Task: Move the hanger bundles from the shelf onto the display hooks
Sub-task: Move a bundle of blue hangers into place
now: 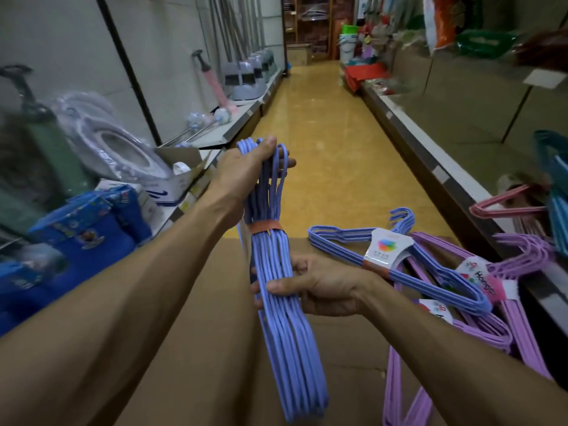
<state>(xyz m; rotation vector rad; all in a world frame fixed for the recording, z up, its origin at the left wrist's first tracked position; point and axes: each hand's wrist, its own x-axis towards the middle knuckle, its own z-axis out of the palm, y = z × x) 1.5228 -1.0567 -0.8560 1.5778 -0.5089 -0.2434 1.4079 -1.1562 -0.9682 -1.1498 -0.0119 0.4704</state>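
I hold a blue hanger bundle (276,272) edge-on in front of me, bound with an orange band. My left hand (246,176) grips its hook end at the top. My right hand (310,284) grips its middle from the right. A second blue bundle (408,272) with a white label lies flat on a brown cardboard box (215,348), on top of several purple bundles (491,330). Pink hangers (504,204) and teal hangers (553,179) sit at the right shelf.
An aisle with a yellow floor (332,142) runs ahead. The left shelf carries blue packages (92,229), a white hose coil (116,146) and grey dustpans (246,78). The right shelf edge (445,176) runs along the aisle, with mixed goods further back.
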